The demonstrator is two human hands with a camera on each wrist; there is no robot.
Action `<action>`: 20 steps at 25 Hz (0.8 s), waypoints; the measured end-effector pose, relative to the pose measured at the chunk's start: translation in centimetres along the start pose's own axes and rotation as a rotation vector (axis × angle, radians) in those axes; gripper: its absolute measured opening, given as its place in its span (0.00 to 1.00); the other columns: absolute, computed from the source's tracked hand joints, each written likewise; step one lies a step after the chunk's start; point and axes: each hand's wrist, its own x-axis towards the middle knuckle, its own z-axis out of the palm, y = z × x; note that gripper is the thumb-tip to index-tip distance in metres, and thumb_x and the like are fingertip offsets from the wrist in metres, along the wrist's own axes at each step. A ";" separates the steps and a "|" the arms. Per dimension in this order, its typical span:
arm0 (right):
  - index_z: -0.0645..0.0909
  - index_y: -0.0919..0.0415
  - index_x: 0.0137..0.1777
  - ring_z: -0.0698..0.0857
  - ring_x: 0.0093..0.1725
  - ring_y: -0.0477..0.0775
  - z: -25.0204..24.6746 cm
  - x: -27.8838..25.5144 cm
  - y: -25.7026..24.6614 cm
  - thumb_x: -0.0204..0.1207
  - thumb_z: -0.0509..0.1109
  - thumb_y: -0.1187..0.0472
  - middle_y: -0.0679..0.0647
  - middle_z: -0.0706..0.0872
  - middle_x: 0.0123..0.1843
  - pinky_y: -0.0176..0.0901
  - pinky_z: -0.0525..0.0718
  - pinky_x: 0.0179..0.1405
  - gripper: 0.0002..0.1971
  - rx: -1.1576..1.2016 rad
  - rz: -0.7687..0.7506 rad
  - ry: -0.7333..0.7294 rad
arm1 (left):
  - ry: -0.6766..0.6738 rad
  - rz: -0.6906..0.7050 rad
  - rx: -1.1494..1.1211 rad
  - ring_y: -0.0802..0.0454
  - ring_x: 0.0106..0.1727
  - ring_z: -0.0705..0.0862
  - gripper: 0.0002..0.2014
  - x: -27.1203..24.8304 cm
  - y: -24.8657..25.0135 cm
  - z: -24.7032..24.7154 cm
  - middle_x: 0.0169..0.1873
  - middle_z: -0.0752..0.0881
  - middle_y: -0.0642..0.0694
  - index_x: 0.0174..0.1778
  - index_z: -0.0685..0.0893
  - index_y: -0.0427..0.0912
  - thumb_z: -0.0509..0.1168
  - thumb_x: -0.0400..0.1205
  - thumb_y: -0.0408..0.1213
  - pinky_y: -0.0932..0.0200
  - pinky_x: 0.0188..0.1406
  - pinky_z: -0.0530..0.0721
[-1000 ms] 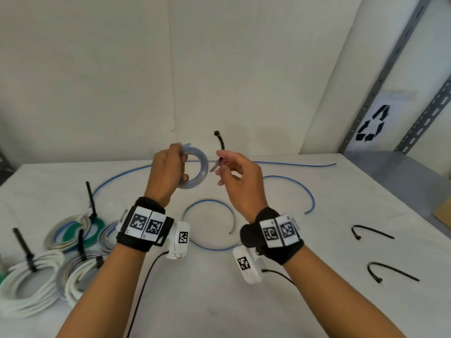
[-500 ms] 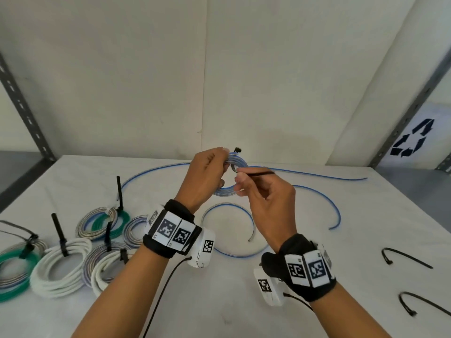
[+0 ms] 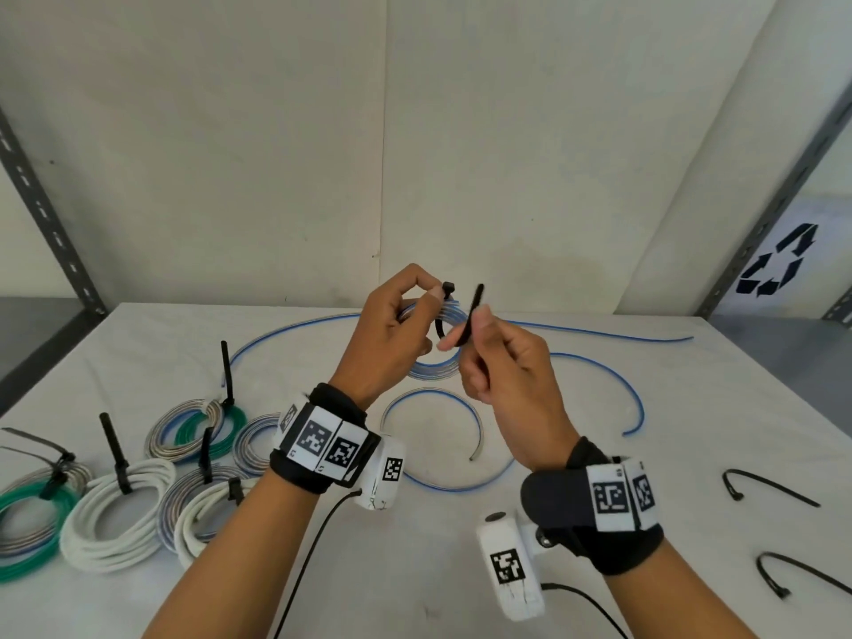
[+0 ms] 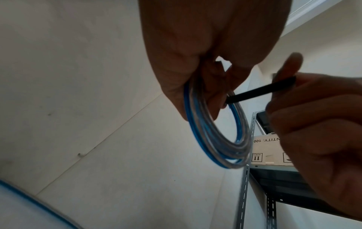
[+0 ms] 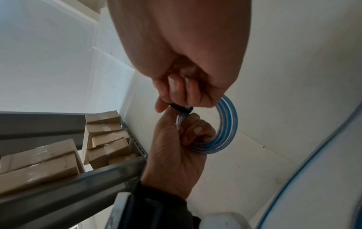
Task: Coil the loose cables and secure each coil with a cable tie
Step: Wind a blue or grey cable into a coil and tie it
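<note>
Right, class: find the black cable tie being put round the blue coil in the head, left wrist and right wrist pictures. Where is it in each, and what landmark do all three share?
Head: the cable tie is at centre, above the table, pinched by the right hand.
Left wrist: cable tie right of centre, upper half.
Right wrist: cable tie at centre, mostly hidden by fingers.
Shared landmark: the blue coil in the left hand.

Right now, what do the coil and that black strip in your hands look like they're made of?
Coil: seemingly clear, glossy plastic sheathing with a blue stripe; light shines through it. Tie: matte black, likely nylon; it bends smoothly and has a blocky head. Both are guesses from looks.
</note>
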 end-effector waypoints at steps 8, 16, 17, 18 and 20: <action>0.81 0.61 0.33 0.57 0.24 0.49 -1.0 0.3 -0.4 0.90 0.59 0.52 0.54 0.59 0.23 0.39 0.59 0.26 0.24 0.115 0.188 -0.013 | -0.053 0.119 0.090 0.34 0.29 0.69 0.08 -0.5 0.3 0.6 0.30 0.77 0.26 0.47 0.79 0.42 0.60 0.91 0.38 0.36 0.29 0.77; 0.81 0.60 0.30 0.58 0.22 0.47 -1.0 0.4 -0.5 0.89 0.61 0.53 0.52 0.60 0.22 0.36 0.62 0.24 0.24 0.123 0.262 0.006 | -0.056 0.169 0.212 0.48 0.27 0.70 0.08 -0.8 0.0 0.5 0.26 0.78 0.41 0.48 0.81 0.42 0.61 0.91 0.38 0.52 0.28 0.73; 0.81 0.60 0.30 0.58 0.22 0.47 -1.1 0.4 -0.5 0.89 0.61 0.54 0.51 0.60 0.21 0.36 0.63 0.24 0.24 0.130 0.275 0.005 | -0.062 0.180 0.228 0.50 0.27 0.70 0.08 -0.8 -0.1 0.4 0.27 0.79 0.41 0.48 0.81 0.43 0.60 0.91 0.38 0.54 0.28 0.71; 0.81 0.60 0.30 0.58 0.22 0.47 -1.2 0.4 -0.5 0.89 0.61 0.54 0.51 0.60 0.21 0.36 0.63 0.24 0.24 0.134 0.284 0.004 | -0.066 0.189 0.241 0.51 0.27 0.70 0.08 -0.8 -0.2 0.3 0.27 0.79 0.40 0.48 0.81 0.43 0.60 0.91 0.39 0.56 0.28 0.69; 0.80 0.60 0.30 0.58 0.23 0.47 -1.0 0.5 -0.5 0.89 0.61 0.54 0.51 0.60 0.20 0.36 0.62 0.24 0.24 0.140 0.291 0.014 | -0.073 0.198 0.267 0.48 0.27 0.71 0.08 -0.8 -0.5 0.2 0.28 0.81 0.38 0.47 0.81 0.44 0.60 0.91 0.39 0.55 0.27 0.69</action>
